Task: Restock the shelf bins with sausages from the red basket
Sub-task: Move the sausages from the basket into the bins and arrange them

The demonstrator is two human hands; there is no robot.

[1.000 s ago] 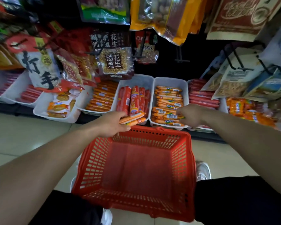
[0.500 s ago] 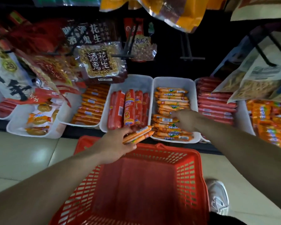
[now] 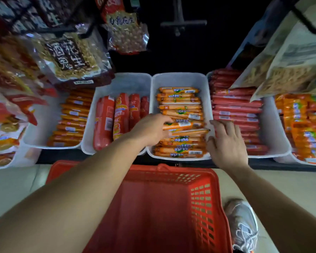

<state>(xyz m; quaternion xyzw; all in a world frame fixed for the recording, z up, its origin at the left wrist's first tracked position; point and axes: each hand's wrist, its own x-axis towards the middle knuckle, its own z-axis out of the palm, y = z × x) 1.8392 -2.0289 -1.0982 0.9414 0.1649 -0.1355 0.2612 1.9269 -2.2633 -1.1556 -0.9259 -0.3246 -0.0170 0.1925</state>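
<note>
My left hand (image 3: pixel 150 129) grips two or three thin orange sausages (image 3: pixel 186 127) and holds them over the white bin (image 3: pixel 179 79) that is full of the same orange sausages. My right hand (image 3: pixel 226 141) rests with spread fingers on that bin's right rim, holding nothing. The red basket (image 3: pixel 171 207) sits on the floor below the shelf; no sausages show in its visible part.
Left of the orange-sausage bin stands a bin of thick red sausages (image 3: pixel 115 121); further left is a bin of thin orange sticks (image 3: pixel 71 119). A bin of dark red sausages (image 3: pixel 235 110) is on the right. Snack bags (image 3: pixel 69 57) hang overhead. My shoe (image 3: pixel 243 227) is beside the basket.
My left hand carried the orange sausages from above the basket's rim up and right into the orange-sausage bin. My right hand drew back from inside the bin to its right rim and spread open.
</note>
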